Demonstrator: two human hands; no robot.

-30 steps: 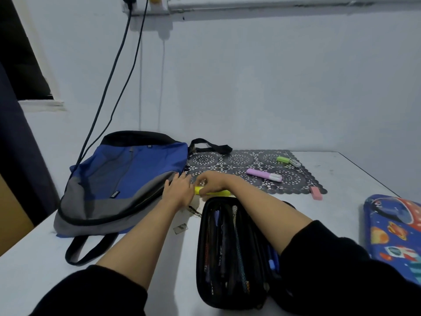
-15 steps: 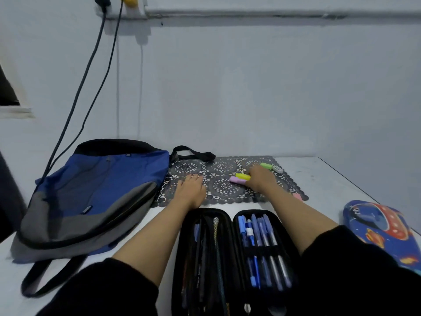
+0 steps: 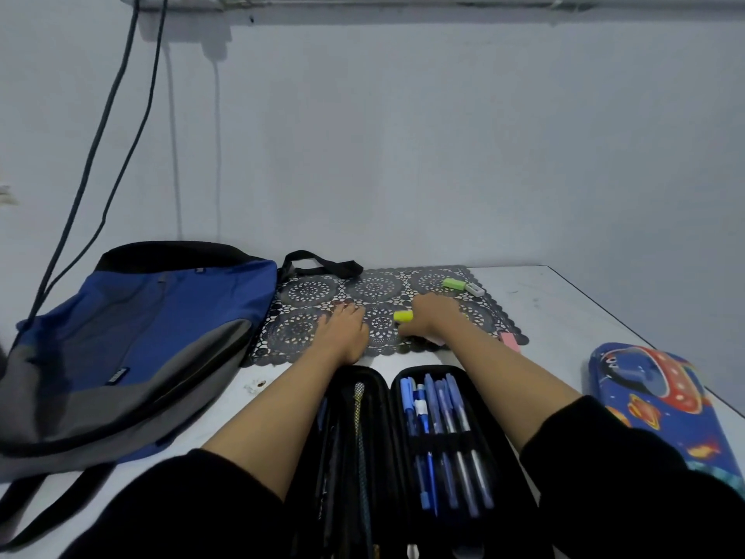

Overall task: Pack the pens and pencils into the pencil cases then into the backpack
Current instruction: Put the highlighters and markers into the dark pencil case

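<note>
Now right hand (image 3: 429, 316) slightly nearer, around yellow highlighter (image 3: 403, 315)

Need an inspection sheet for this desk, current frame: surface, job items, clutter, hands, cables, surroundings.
Surface: white table, black lace mat at the back.
Job's things: black pencil case open, blue pens under its strap; space-print case closed, at right; backpack at left; green highlighter on mat.
Clutter: pink eraser at mat edge; small scrap near backpack.
Hands: left hand flat on mat; right hand grips yellow highlighter.
Cables: two cables hang down behind backpack.
Surroundings: plain wall, conduit along top.
</note>
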